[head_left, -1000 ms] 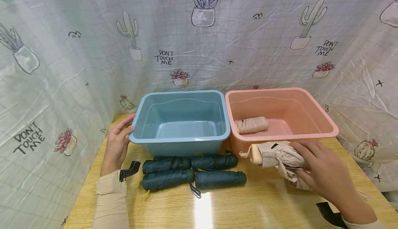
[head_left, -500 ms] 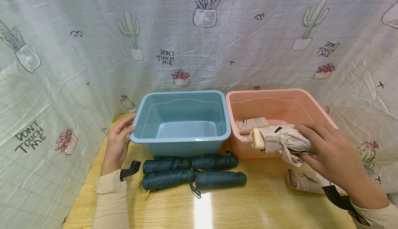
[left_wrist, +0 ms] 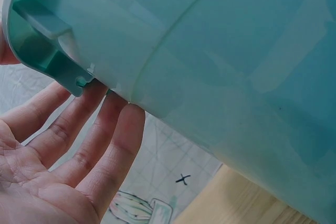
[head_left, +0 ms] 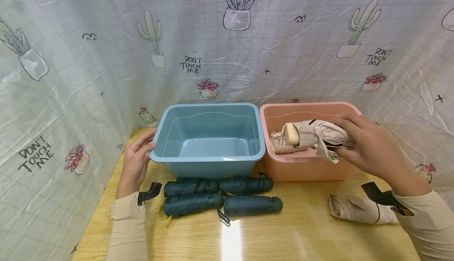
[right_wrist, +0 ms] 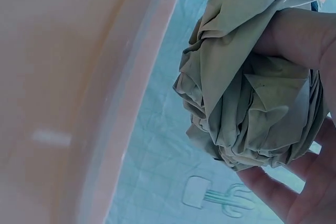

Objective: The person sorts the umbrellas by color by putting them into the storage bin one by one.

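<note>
My right hand (head_left: 372, 149) grips a beige folding umbrella (head_left: 324, 135) over the pink bin (head_left: 312, 170), its pale handle end pointing left. In the right wrist view, the umbrella's bunched fabric (right_wrist: 236, 93) sits between thumb and fingers, beside the bin wall. Another beige umbrella (head_left: 279, 143) lies inside the pink bin, partly hidden behind the held one. My left hand (head_left: 136, 158) rests at the left end of the blue bin (head_left: 213, 166). In the left wrist view, its fairly straight fingers (left_wrist: 113, 150) touch the outer wall under the rim.
Several dark green folding umbrellas (head_left: 252, 206) lie on the wooden table (head_left: 283, 237) before the blue bin. A beige umbrella (head_left: 360, 210) lies at the right, near my right forearm. A cactus-print curtain (head_left: 276, 48) hangs behind and at both sides.
My right hand has lifted the beige umbrella from the table in front of the pink bin, up and over its front rim. The left hand stays at the blue bin.
</note>
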`<state>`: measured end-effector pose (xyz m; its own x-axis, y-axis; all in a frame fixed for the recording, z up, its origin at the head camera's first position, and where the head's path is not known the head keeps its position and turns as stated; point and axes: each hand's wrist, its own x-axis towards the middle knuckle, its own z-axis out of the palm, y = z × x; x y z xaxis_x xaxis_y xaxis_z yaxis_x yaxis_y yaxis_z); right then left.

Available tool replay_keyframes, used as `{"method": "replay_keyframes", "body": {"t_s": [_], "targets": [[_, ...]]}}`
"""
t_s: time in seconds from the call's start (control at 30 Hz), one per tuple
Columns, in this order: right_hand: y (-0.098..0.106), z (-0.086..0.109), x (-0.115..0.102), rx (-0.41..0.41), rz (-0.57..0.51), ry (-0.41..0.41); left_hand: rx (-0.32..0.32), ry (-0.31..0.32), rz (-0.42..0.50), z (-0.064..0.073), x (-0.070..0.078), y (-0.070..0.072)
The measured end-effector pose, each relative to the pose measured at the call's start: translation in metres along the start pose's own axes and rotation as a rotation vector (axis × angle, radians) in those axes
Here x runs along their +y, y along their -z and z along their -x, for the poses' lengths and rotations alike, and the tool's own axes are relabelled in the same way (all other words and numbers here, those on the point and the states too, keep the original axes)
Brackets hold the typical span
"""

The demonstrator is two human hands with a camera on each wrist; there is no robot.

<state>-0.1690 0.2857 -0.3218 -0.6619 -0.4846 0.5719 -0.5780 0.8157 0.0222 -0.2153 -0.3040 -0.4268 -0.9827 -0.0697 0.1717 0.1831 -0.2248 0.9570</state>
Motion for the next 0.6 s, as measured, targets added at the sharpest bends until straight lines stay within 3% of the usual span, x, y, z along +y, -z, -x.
{"method": "replay_keyframes", "body": {"t_s": [0.37, 0.6], "targets": [[-0.009, -0.027, 0.024, -0.156, -0.023, -0.082, 0.01, 0.007, 0.0, -0.001, -0.001, 0.001], [-0.011, -0.041, 0.037, -0.218, -0.034, -0.092, 0.001, 0.007, -0.009, -0.001, -0.001, 0.003]]}}
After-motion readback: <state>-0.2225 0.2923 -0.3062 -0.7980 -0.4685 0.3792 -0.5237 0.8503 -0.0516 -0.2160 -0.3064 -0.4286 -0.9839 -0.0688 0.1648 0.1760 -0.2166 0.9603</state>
